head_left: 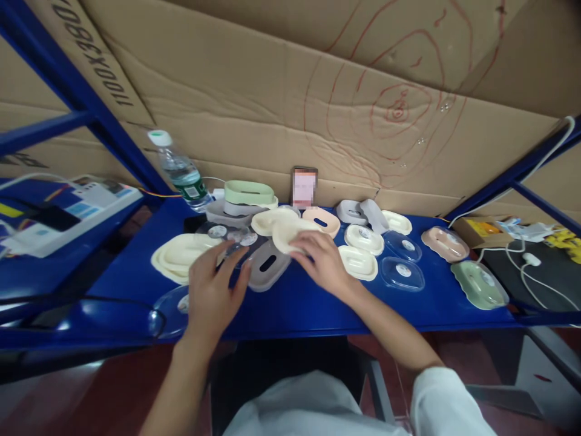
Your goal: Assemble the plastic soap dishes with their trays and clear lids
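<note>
My right hand (323,261) pinches the near edge of a cream oval soap dish (287,235), tilted above the middle of the blue table. My left hand (214,292) holds nothing; its fingers are apart above the left side. Close to those fingertips are several clear lids (230,234) with round labels and a stack of cream dishes (170,259), partly covered by the hand. A grey slotted dish (259,278) lies between both hands. Just behind the held piece are another cream dish (262,223) and a peach slotted one (330,225).
Cream dishes (358,264), clear lids (403,275) and lidded peach and green soap boxes (476,290) lie to the right. A green soap box (247,192) tops a stack at the back. A water bottle (181,172) and phone (304,189) stand by the cardboard wall (227,91).
</note>
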`<state>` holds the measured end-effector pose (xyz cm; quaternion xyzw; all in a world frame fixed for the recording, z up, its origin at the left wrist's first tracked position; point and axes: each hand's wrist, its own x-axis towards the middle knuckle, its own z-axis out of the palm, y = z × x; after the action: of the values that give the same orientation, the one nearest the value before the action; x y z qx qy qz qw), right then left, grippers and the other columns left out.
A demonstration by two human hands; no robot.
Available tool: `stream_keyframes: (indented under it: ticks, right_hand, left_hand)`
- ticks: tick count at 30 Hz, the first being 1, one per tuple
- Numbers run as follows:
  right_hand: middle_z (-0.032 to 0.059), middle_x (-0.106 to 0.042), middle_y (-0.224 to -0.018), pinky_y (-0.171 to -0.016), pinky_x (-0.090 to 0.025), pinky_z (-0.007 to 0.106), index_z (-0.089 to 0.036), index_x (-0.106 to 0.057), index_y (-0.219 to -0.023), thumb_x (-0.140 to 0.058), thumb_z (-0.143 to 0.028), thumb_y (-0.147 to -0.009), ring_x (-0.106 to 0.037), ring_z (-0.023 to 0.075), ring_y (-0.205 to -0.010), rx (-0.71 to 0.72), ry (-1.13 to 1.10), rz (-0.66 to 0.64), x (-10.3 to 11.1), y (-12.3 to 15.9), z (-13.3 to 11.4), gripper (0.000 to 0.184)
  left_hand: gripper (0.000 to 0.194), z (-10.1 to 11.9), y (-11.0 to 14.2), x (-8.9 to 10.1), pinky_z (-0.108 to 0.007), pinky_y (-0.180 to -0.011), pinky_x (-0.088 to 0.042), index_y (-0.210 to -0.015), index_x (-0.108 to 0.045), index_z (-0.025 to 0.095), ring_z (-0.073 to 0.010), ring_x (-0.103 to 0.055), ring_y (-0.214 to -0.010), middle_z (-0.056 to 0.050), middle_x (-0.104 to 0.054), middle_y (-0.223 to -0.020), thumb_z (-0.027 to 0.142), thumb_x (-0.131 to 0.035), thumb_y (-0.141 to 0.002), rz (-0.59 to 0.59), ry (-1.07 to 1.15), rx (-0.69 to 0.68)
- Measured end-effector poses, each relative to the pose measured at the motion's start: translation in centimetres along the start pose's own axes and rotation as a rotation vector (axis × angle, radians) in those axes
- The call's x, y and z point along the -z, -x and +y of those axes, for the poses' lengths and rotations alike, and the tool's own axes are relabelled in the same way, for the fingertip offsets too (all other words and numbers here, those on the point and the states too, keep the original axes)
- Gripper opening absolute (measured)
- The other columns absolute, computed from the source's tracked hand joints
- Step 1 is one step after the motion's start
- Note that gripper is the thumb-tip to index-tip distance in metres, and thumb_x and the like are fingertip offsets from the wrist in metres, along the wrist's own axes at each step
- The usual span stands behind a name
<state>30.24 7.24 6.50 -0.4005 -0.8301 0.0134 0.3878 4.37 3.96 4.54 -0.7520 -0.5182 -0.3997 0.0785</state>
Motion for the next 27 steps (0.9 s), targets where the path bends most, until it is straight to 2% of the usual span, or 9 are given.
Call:
stream_keyframes:
  ticks: [6,8,10,13,16,19,22,24,27]
  right_hand:
    - [0.0127,-0.068,-0.130,-0.105,-0.053,0.038,-0.012,-0.073,-0.124,-0.062,-0.025,-0.108,-0.066,0.0227,-0.120,-0.075,0.090,-0.119,-7.3,-13.6,2.8,0.023]
    - [0.0110,-0.067,-0.132,-0.108,-0.051,0.036,-0.008,-0.070,-0.130,-0.055,-0.021,-0.111,-0.065,0.0197,-0.122,-0.114,0.132,-0.131,-8.5,-15.3,2.6,0.028]
    - [0.0088,-0.066,-0.136,-0.111,-0.050,0.036,-0.008,-0.067,-0.136,-0.044,-0.023,-0.114,-0.063,0.0180,-0.128,-0.109,0.164,-0.111,-8.1,-14.6,1.8,0.035]
    - [0.0081,-0.067,-0.141,-0.115,-0.049,0.038,-0.014,-0.066,-0.140,-0.046,-0.029,-0.114,-0.061,0.0203,-0.135,-0.057,0.193,-0.063,-4.1,-8.9,0.6,0.036]
    - [0.0119,-0.072,-0.136,-0.112,-0.051,0.045,-0.020,-0.073,-0.132,-0.060,-0.031,-0.108,-0.066,0.0269,-0.128,-0.076,0.290,-0.001,3.6,1.3,1.7,0.030]
    - [0.0150,-0.073,-0.134,-0.107,-0.055,0.051,-0.021,-0.074,-0.131,-0.061,-0.041,-0.105,-0.070,0.0319,-0.122,-0.360,0.611,0.114,12.5,13.2,5.6,0.035]
    - [0.0220,-0.064,-0.148,-0.112,-0.051,0.061,-0.017,-0.068,-0.142,-0.046,-0.064,-0.105,-0.062,0.0396,-0.137,-0.651,0.816,0.144,19.1,23.5,10.3,0.063]
    - [0.0230,-0.057,-0.157,-0.111,-0.046,0.071,-0.018,-0.059,-0.153,-0.039,-0.076,-0.101,-0.052,0.0458,-0.146,-0.820,0.896,0.076,21.1,28.1,12.5,0.080]
    - [0.0223,-0.064,-0.149,-0.107,-0.045,0.074,-0.022,-0.054,-0.158,-0.036,-0.082,-0.099,-0.055,0.0475,-0.142,-0.922,0.873,-0.024,21.3,31.0,13.6,0.087]
  left_hand:
    - [0.036,-0.2,6.4,0.1,-0.064,-0.122,-0.038,-0.136,-0.067,0.028,-0.0361,-0.058,-0.140,-0.017,-0.061,-0.149,0.024,-0.063,-0.101,-0.022,-0.093,0.071]
    - [0.040,-0.5,7.5,0.0,-0.065,-0.122,-0.037,-0.140,-0.064,0.028,-0.0366,-0.057,-0.141,-0.018,-0.059,-0.150,0.023,-0.064,-0.101,-0.033,-0.110,0.093]
    - [0.041,-0.8,8.2,0.0,-0.066,-0.122,-0.037,-0.141,-0.063,0.029,-0.0366,-0.057,-0.141,-0.017,-0.059,-0.149,0.021,-0.064,-0.100,-0.052,-0.101,0.104]
    - [0.041,-1.2,8.9,-0.1,-0.067,-0.121,-0.037,-0.139,-0.063,0.030,-0.0365,-0.058,-0.140,-0.016,-0.059,-0.148,0.019,-0.064,-0.100,-0.075,-0.081,0.102]
    - [0.040,-1.5,9.0,-0.2,-0.070,-0.121,-0.034,-0.136,-0.064,0.031,-0.0370,-0.059,-0.138,-0.016,-0.059,-0.148,0.017,-0.067,-0.098,-0.079,-0.070,0.097]
    - [0.040,-1.9,8.7,-0.4,-0.068,-0.119,-0.039,-0.133,-0.066,0.030,-0.0370,-0.062,-0.133,-0.016,-0.061,-0.146,0.015,-0.069,-0.096,-0.070,-0.021,0.074]
    - [0.039,-2.1,8.2,-0.7,-0.060,-0.112,-0.050,-0.129,-0.068,0.030,-0.0348,-0.064,-0.128,-0.014,-0.063,-0.142,0.012,-0.070,-0.094,-0.032,0.043,0.067]
    - [0.038,-2.2,8.2,-0.7,-0.057,-0.109,-0.052,-0.126,-0.069,0.029,-0.0331,-0.066,-0.124,-0.013,-0.065,-0.139,0.009,-0.071,-0.093,-0.001,0.048,0.065]
    - [0.039,-1.7,8.4,-0.6,-0.057,-0.107,-0.052,-0.122,-0.070,0.028,-0.0320,-0.068,-0.117,-0.013,-0.069,-0.132,0.005,-0.074,-0.090,0.023,0.015,0.020]
